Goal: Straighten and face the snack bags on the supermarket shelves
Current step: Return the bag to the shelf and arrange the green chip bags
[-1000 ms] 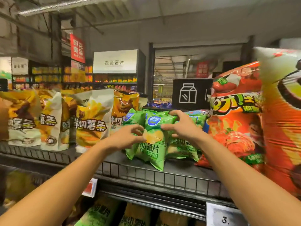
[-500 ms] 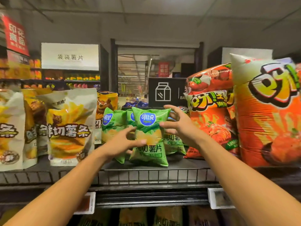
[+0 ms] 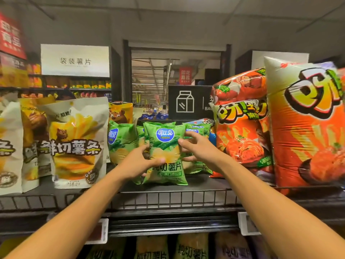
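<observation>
Front green chip bag now stands upright
Both hands pinch the green chip bag, shelf at 6 o'clock; it has turned label-forward, nearly faced.

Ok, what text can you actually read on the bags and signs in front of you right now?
"袋装薯片": white aisle sign.
"可比克 Copico", "纯切薯片": front green crinkled chip bag, held by left hand and right hand.
"切薯条": white-and-yellow fries bag.
"印花商品": small red hanging sign.
"BA", cut off: black milk-carton sign.
Orange puffed bags: stylised logo, unreadable.
Shelf price tags: blurred.
</observation>
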The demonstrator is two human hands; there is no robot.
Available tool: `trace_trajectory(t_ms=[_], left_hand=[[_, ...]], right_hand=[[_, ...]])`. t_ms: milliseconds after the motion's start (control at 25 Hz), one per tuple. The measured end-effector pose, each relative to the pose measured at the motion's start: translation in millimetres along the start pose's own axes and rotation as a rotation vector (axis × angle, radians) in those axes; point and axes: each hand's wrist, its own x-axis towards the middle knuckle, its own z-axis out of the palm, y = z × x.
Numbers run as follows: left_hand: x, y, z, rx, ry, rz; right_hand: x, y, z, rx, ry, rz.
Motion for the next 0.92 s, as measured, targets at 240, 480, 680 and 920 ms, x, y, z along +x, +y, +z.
trace_trajectory(t_ms=[240,480,680,920], left_hand=[[-1,2,-2,0.07,0.026,0.019],[-19,23,-6,0.374,0.418,0.233],[-14,85,25,0.119,0.389,0.485],[6,151,107,-0.162,-0.049,0.408]], right_hand=[[-10,0,-23,-0.099,0.01,-0.036],[-36,-30,-69,-0.057,0.103,-0.141],[-69,-64,-110,-0.108,0.215,-0.308],[-115,-99,-165,-0.254,0.519,-0.642]])
